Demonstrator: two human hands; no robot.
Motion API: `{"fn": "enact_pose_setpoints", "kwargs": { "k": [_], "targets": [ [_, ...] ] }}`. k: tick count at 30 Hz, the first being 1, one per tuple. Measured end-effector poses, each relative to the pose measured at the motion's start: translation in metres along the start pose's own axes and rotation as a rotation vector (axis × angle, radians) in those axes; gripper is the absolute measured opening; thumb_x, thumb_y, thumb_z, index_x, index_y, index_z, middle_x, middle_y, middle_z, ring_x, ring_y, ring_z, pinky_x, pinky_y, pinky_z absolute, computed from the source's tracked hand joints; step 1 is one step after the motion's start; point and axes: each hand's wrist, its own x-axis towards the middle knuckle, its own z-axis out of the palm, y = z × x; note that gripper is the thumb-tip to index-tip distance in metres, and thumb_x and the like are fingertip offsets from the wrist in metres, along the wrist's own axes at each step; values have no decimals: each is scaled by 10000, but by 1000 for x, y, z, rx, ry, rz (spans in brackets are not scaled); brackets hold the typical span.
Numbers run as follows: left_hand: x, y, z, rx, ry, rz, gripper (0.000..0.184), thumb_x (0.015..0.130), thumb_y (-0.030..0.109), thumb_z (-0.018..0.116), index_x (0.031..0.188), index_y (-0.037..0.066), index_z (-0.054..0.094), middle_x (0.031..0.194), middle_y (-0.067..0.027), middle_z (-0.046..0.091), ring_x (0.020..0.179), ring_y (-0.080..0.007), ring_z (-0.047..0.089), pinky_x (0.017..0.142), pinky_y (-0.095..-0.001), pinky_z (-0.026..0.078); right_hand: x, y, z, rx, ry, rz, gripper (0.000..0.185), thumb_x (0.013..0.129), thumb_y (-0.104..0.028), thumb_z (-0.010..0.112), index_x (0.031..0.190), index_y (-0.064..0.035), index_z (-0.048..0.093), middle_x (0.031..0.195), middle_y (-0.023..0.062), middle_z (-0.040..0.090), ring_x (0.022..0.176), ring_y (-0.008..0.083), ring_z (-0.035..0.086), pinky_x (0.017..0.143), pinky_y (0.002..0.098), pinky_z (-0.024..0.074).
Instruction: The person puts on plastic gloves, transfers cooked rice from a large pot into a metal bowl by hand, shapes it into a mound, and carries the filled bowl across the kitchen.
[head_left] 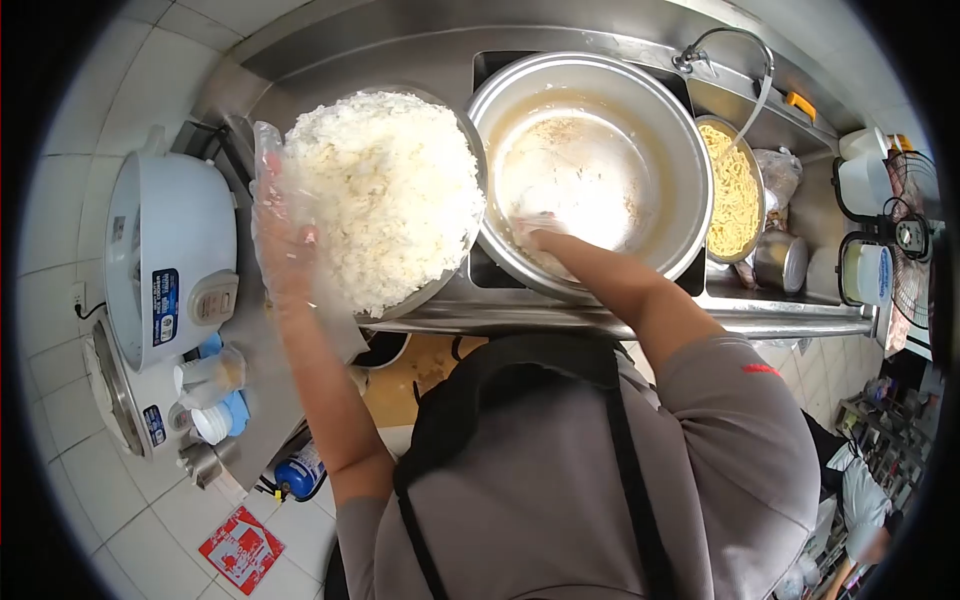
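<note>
A wide round tray heaped with white rice sits on the steel counter at left centre. My left hand, in a clear plastic glove, is at the left edge of the rice with its fingers apart. Right of the rice stands a large round metal pot, its inside showing brownish residue. My right hand reaches down inside this pot at its lower left. Glare and blur hide its fingers and whatever they touch.
A bowl of yellow noodles stands right of the pot, below a curved faucet. Beyond it are a metal pot and plastic bags. A large white rice cooker stands far left, with cups nearby.
</note>
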Motion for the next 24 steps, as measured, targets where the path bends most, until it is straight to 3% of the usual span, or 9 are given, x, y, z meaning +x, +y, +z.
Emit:
{"fn": "enact_pose_setpoints", "kwargs": {
  "k": [2,5,9,12,15,17,18,21,24],
  "targets": [
    [0,6,5,60,19,3,773,763,289,610,1449,100,309,1445,-97,394,1298,-290,401,1119,-359,259,29,-10,4,-5,51,-200,446,857,-287,485,1235,-67,573,1283,189,537,1222,292,483,1013,350,375],
    [1,13,3,544,-69,-14,861,770,444,638,1463,89,270,1436,-115,391,1284,-303,403,1115,-366,257,38,-29,-11,233,120,-7,367,679,-133,576,1017,-16,658,1124,234,606,1062,319,591,882,391,479],
    [-1,13,12,405,-8,80,975,734,625,630,1466,95,263,1435,-121,392,1308,-289,372,1120,-370,243,54,-28,-14,176,124,-37,466,809,-253,548,1172,38,576,1197,219,581,1207,290,493,993,370,396],
    [0,18,12,298,119,85,946,757,634,609,1468,111,270,1442,-123,381,1320,-293,354,1119,-373,241,9,-12,-23,1093,171,-158,393,850,-270,540,1147,-16,585,1149,171,594,1114,273,530,924,381,430],
    [11,43,7,44,282,99,864,817,573,586,1472,114,260,1461,-132,353,1331,-308,337,1118,-376,236,-40,-12,-72,1972,17,235,252,875,-314,562,1044,-139,626,919,69,675,803,240,667,697,395,545],
    [15,56,1,-86,387,122,845,826,554,581,1474,120,256,1467,-139,335,1337,-316,326,1118,-381,233,-55,17,-81,2140,76,-91,375,831,-404,582,1089,-132,602,938,73,671,809,254,662,652,468,524],
    [17,59,-6,-138,432,130,836,831,545,579,1475,123,254,1470,-143,326,1339,-320,320,1118,-384,231,-72,13,-98,2163,320,-36,412,826,-430,568,1099,-122,594,959,91,666,811,276,660,633,467,521],
    [23,62,-23,-241,540,116,808,845,518,572,1477,131,248,1480,-155,300,1348,-331,303,1119,-392,226,-110,9,-178,2129,21,-635,421,880,-378,486,1169,-83,571,1018,119,658,836,280,661,612,442,530],
    [14,55,-34,-267,575,48,782,859,490,565,1479,139,243,1490,-167,273,1356,-343,286,1119,-401,220,-125,-43,-250,1779,384,-617,453,895,-379,525,1217,-62,550,1100,95,631,935,223,641,738,369,533]
  ]
}}
